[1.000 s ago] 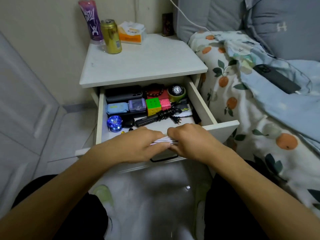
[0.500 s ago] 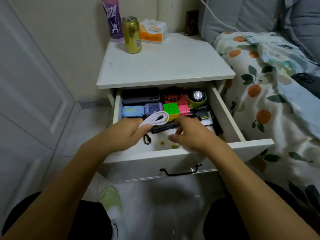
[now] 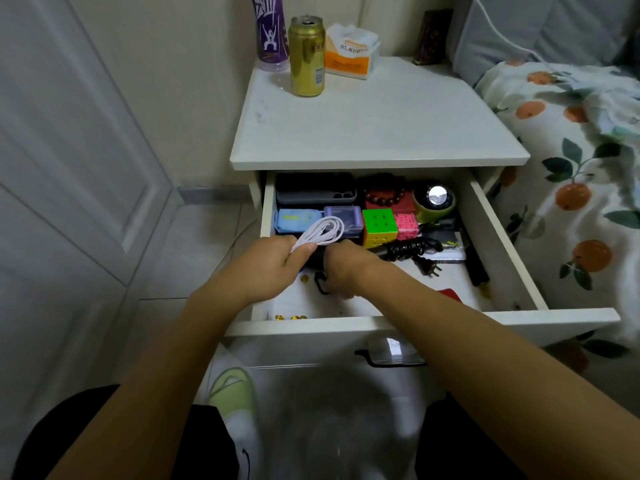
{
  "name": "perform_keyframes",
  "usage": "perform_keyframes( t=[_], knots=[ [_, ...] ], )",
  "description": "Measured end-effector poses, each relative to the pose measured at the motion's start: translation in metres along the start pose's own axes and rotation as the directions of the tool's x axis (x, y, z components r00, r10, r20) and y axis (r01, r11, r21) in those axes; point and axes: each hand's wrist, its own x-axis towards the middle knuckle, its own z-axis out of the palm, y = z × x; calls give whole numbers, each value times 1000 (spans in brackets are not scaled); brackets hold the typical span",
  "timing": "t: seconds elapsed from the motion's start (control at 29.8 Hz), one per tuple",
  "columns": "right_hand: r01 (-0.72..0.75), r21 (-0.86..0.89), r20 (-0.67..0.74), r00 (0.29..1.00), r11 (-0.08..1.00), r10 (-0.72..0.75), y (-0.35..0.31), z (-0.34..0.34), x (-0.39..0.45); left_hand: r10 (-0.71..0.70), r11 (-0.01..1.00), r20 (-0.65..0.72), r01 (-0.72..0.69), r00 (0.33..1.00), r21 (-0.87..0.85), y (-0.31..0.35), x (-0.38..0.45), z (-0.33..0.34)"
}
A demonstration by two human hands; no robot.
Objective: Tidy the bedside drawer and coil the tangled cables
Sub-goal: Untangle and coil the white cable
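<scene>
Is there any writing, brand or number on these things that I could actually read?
None reads clearly.
Tissue pack: dark print on an orange band, too blurred.
Gold can: small label panel, unreadable.
Purple bottle: white figure graphic and lettering, not legible.
Blue case in the drawer: faint marks, unreadable.

Both forearms extend forward from the lower corners and converge at centre, bare to the wrist. The left hand (image 3: 273,263) is closed in a fist, knuckles to the left, thumb on top, gripping a looped white cable (image 3: 320,232). The right hand (image 3: 341,271) lies just beside it, palm down, fingers curled downward and hidden from view.
</scene>
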Motion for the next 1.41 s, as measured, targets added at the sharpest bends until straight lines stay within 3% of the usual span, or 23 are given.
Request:
perform_keyframes(
  t=[0.17, 0.27, 0.37, 0.47, 0.6, 0.8, 0.87, 1.01, 1.14, 1.27, 1.41],
  knots=[
    [-64, 138, 20, 998, 988, 62, 7, -1, -2, -56, 995, 2, 56, 998, -87, 1, -6, -2],
    [-101, 498, 2, 993, 861, 115, 22, -10, -15, -118, 970, 10, 118, 993, -213, 4, -9, -7],
    [-19, 767, -115, 979, 642, 166, 28, -16, -40, -233, 839, 44, 224, 971, -496, 13, -15, -8],
    [73, 866, -204, 955, 494, 215, 32, -17, -70, -304, 625, 113, 288, 946, -725, 26, -19, -5],
    [132, 880, -270, 929, 457, 252, 36, -15, -92, -311, 379, 209, 323, 927, -867, 44, -20, 1],
    [192, 788, -399, 883, 585, 247, 40, -9, -108, -239, 158, 296, 338, 925, -928, 62, -12, 8],
    [208, 790, -416, 872, 576, 257, 44, -11, -113, -172, 75, 359, 376, 917, -924, 68, -8, 12],
    [256, 913, -325, 927, 318, 186, 46, -18, -120, -108, 30, 417, 422, 903, -906, 73, -3, 19],
    [238, 953, -262, 958, 189, 117, 51, -21, -126, -103, 21, 426, 430, 899, -903, 81, 4, 26],
    [260, 960, -275, 945, 102, 178, 57, -21, -125, -94, 7, 422, 425, 902, -905, 88, 8, 31],
    [288, 948, -238, 924, -134, 298, 73, -22, -124, -121, -145, 326, 308, 938, -940, 79, 15, 21]
  ],
)
